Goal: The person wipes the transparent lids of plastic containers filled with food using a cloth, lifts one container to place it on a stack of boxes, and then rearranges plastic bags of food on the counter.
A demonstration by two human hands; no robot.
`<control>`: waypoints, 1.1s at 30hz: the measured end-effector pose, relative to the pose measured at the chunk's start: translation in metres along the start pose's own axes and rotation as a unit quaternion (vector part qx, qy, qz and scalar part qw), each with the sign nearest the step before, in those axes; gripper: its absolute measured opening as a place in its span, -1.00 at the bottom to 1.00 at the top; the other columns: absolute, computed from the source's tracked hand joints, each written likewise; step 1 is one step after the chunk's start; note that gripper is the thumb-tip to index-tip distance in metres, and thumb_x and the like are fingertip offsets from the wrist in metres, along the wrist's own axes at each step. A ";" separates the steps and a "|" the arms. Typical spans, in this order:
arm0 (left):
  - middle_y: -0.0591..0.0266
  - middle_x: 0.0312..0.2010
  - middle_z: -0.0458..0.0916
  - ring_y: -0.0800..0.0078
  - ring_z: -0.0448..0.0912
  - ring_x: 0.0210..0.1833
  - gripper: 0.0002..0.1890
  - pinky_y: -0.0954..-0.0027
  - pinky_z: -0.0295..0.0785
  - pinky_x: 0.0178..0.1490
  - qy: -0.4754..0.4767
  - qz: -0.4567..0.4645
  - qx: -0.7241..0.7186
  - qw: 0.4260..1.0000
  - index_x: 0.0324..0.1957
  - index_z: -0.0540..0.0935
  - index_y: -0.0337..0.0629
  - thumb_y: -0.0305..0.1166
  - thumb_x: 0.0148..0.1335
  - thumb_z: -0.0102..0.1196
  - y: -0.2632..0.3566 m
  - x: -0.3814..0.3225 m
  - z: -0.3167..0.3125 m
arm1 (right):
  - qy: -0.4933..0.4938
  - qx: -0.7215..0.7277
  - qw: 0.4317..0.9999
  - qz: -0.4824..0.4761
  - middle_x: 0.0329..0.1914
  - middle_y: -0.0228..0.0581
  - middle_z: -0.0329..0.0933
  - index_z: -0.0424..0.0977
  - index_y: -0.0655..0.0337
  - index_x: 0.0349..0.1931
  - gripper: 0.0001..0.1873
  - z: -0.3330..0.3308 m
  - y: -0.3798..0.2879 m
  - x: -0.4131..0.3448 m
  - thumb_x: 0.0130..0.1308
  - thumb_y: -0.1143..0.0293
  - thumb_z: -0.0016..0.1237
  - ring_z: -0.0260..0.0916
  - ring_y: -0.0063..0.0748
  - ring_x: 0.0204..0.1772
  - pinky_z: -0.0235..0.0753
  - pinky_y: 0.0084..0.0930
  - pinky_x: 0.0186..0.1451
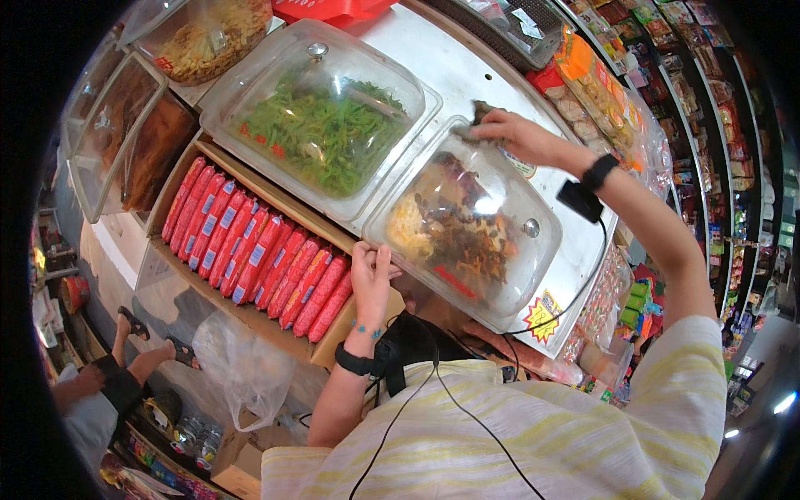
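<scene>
My right hand (pixel 505 132) grips a dark, crumpled cloth (pixel 486 111) against the far edge of a clear plastic lid (pixel 431 147). Beneath this lid lies mixed food in dark, pale and orange pieces (pixel 462 240). My left hand (pixel 372 262) is at the lid's near left corner, fingers bent at its rim; whether they grip it is unclear. Beside it, a larger clear lid (pixel 375 69) with a metal knob covers green shredded food (pixel 306 137). A cardboard box (pixel 250 315) of red-wrapped sausages (pixel 256 250) adjoins my left hand.
A white counter (pixel 450 69) carries the containers. Further tubs of food (pixel 206 37) and brown food (pixel 156 144) stand at left. Packaged snacks (pixel 594 94) line the right edge. A black device (pixel 580 200) trails a cable over the counter. Another person's legs (pixel 140 356) show at lower left.
</scene>
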State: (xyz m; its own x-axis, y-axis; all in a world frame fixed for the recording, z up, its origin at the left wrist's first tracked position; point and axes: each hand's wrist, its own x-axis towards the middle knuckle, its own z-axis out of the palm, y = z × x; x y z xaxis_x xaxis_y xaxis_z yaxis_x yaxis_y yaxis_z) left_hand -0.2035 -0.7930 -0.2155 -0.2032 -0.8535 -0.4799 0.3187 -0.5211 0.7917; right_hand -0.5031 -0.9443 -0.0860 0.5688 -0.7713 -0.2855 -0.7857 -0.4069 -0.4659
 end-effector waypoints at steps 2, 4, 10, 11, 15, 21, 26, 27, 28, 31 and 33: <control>0.25 -0.47 0.47 0.58 0.52 -0.46 -0.81 0.56 0.46 -0.43 0.006 0.003 0.008 1.000 -0.25 0.25 -0.25 -0.34 0.28 -0.11 0.005 0.003 0.001 | -0.076 -0.009 0.992 0.105 -0.04 -0.02 0.30 0.35 0.27 -0.02 -0.46 -0.006 0.034 0.003 -0.10 0.76 -0.33 0.23 -0.07 0.08 0.23 -0.37 0.13; 0.25 -0.47 0.47 0.57 0.52 -0.45 -0.82 0.56 0.47 -0.43 -0.003 0.012 0.002 1.000 -0.25 0.25 -0.24 -0.35 0.28 -0.11 0.006 0.003 0.002 | -0.081 -0.038 0.988 0.129 -0.08 0.00 0.33 0.36 0.29 -0.02 -0.49 -0.012 0.065 0.004 -0.07 0.70 -0.33 0.25 -0.06 0.05 0.25 -0.38 0.09; 0.24 -0.46 0.48 0.55 0.53 -0.44 -0.83 0.56 0.47 -0.42 -0.010 0.006 -0.020 1.000 -0.23 0.25 -0.23 -0.37 0.28 -0.12 0.008 0.001 0.002 | 0.011 0.049 0.994 0.095 -0.07 -0.02 0.35 0.31 0.26 0.04 -0.52 0.002 0.057 0.038 0.00 0.57 -0.23 0.30 -0.06 0.01 0.28 -0.41 0.07; 0.24 -0.45 0.48 0.55 0.53 -0.44 -0.83 0.56 0.47 -0.42 -0.010 0.004 -0.027 1.000 -0.22 0.25 -0.23 -0.37 0.28 -0.12 0.009 0.001 0.003 | -0.003 0.030 0.995 0.099 -0.05 -0.03 0.33 0.32 0.27 0.03 -0.51 0.015 0.053 0.043 -0.02 0.59 -0.24 0.30 -0.04 0.00 0.29 -0.41 0.07; 0.23 -0.44 0.48 0.56 0.52 -0.45 -0.83 0.56 0.47 -0.42 0.004 0.017 0.000 1.000 -0.23 0.26 -0.24 -0.37 0.28 -0.11 0.003 0.003 0.002 | -0.073 -0.056 0.993 0.070 -0.16 -0.02 0.33 0.36 0.24 -0.02 -0.51 0.010 0.037 0.064 -0.07 0.65 -0.25 0.30 -0.01 -0.05 0.31 -0.33 0.00; 0.24 -0.45 0.48 0.59 0.50 -0.46 -0.83 0.56 0.46 -0.42 0.004 0.026 -0.007 1.000 -0.25 0.26 -0.24 -0.37 0.27 -0.10 -0.001 0.005 -0.002 | -0.151 -0.087 0.985 -0.016 -0.19 -0.08 0.34 0.44 0.12 -0.06 -0.55 0.011 -0.002 0.086 -0.02 0.67 -0.22 0.33 -0.03 -0.10 0.33 -0.29 -0.09; 0.25 -0.46 0.49 0.59 0.51 -0.47 -0.83 0.59 0.45 -0.39 -0.018 0.041 0.008 0.999 -0.27 0.25 -0.21 -0.33 0.29 -0.13 0.001 0.004 0.001 | -0.120 -0.093 0.988 0.010 -0.18 -0.08 0.38 0.46 0.16 -0.13 -0.62 0.013 0.021 0.082 -0.02 0.64 -0.18 0.35 -0.04 -0.09 0.35 -0.27 -0.07; 0.25 -0.46 0.49 0.59 0.51 -0.46 -0.83 0.60 0.45 -0.39 -0.018 0.040 0.005 0.999 -0.26 0.25 -0.21 -0.33 0.29 -0.13 0.002 0.003 0.001 | -0.120 -0.116 0.986 -0.002 -0.19 -0.08 0.38 0.46 0.19 -0.16 -0.64 0.017 0.013 0.083 -0.03 0.64 -0.17 0.35 -0.03 -0.09 0.36 -0.26 -0.08; 0.26 -0.46 0.49 0.59 0.51 -0.46 -0.83 0.60 0.44 -0.39 -0.015 0.041 0.003 0.999 -0.26 0.25 -0.21 -0.34 0.29 -0.13 0.002 0.003 0.001 | -0.119 -0.140 0.983 -0.018 -0.20 -0.07 0.38 0.47 0.21 -0.19 -0.65 0.020 0.002 0.087 -0.04 0.64 -0.16 0.35 -0.03 -0.09 0.36 -0.25 -0.08; 0.27 -0.46 0.48 0.59 0.50 -0.45 -0.83 0.59 0.44 -0.39 -0.006 0.052 0.004 0.999 -0.26 0.25 -0.21 -0.33 0.29 -0.12 -0.002 0.003 -0.001 | -0.155 -0.174 0.968 -0.091 -0.23 -0.07 0.38 0.46 0.25 -0.30 -0.73 0.035 -0.048 0.093 -0.08 0.64 -0.14 0.35 -0.03 -0.09 0.38 -0.22 -0.08; 0.27 -0.47 0.48 0.58 0.50 -0.45 -0.82 0.57 0.44 -0.38 -0.005 0.055 0.022 0.998 -0.26 0.25 -0.20 -0.33 0.29 -0.11 -0.003 0.005 -0.003 | -0.147 -0.160 0.963 -0.158 -0.23 -0.09 0.37 0.44 0.26 -0.35 -0.77 0.051 -0.080 0.094 -0.09 0.63 -0.13 0.35 -0.03 -0.08 0.40 -0.22 -0.08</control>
State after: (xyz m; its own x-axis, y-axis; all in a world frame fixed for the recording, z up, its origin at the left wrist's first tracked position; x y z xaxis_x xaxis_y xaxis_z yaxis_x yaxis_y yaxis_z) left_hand -0.2030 -0.7955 -0.2212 -0.1783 -0.9056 -0.3849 0.2979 -0.4225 0.8560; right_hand -0.3744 -0.9592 -0.1182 0.7995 -0.4313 -0.4180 -0.5695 -0.7655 -0.2994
